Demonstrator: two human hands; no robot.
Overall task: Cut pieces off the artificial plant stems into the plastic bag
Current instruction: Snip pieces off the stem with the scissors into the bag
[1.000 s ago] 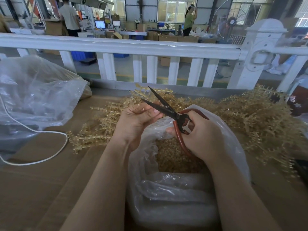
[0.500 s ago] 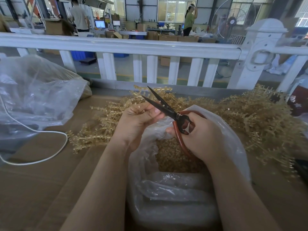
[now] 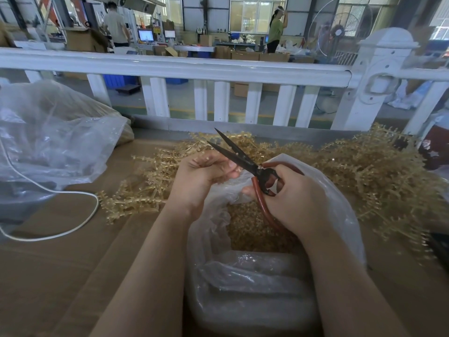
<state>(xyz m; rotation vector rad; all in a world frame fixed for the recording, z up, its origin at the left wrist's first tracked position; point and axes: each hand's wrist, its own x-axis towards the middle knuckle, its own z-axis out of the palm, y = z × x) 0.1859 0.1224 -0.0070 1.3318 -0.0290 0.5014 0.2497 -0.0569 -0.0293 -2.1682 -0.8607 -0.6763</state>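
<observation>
Busy workshop behind a white railing; brown bench in front, strewn with a heap of golden artificial stems. Almost no shift from a second ago: same pose over the clear plastic bag, blades of the scissors parted as before, only the left thumb nudged a touch along the stem. Probably between snips, feeding the next bit of stem into the blades. Left hand with fingers curled and pinching a short golden stem just beside the blades; right hand with fingers clamped round the red handles. Bag open under both hands, already holding a thick layer of small golden cut pieces. Stems thin, spiky, pale gold, stiff-looking plastic, tangled together on the bench behind and to both sides of the bag.
</observation>
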